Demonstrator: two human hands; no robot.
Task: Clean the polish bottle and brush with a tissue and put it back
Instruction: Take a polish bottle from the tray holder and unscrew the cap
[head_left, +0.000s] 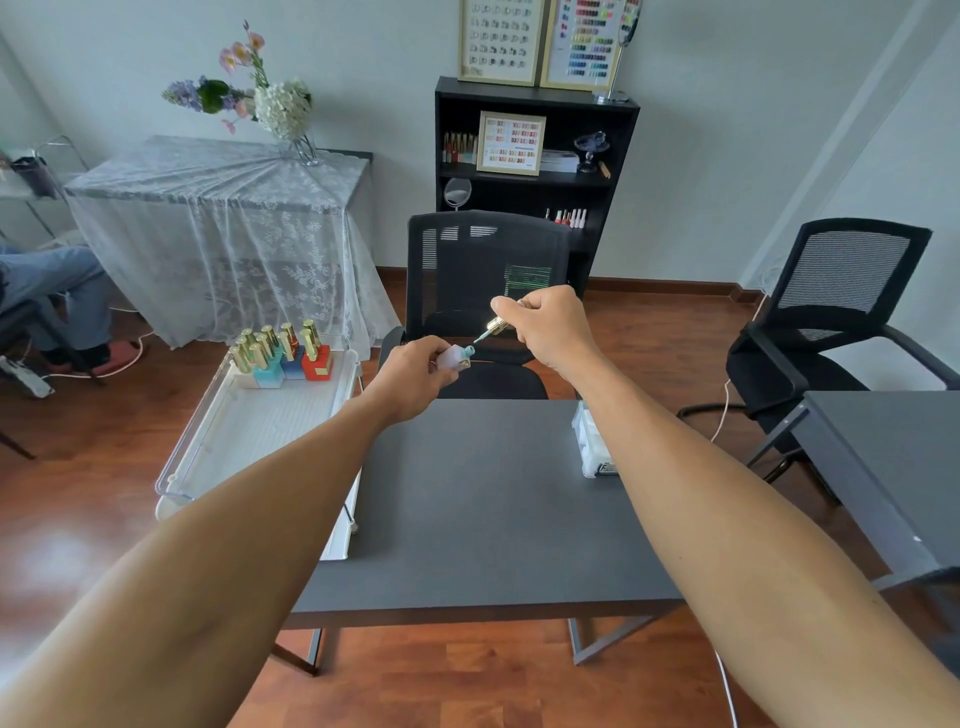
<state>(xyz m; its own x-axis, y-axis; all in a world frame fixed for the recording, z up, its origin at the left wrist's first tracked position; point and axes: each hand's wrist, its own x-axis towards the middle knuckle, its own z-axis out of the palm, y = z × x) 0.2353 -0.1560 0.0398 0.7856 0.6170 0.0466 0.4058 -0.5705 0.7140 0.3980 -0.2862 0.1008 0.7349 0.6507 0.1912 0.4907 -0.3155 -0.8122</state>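
My left hand (413, 376) holds a small pale lilac polish bottle (453, 358) tilted, its teal-stained neck pointing up and right. My right hand (550, 325) pinches the gold cap (497, 326), and the thin brush (481, 336) on it carries teal polish, its tip just at the bottle's mouth. Both hands hover above the far edge of the dark grey table (483, 499). A tissue pack (592, 441) lies on the table's right side, partly hidden by my right forearm.
A white tray (249, 431) at the table's left holds several gold-capped polish bottles (283, 351) at its far end. A black mesh chair (488, 291) stands behind the table, another chair (841, 312) and a second table (893, 467) to the right. A person's legs (47, 291) show at far left.
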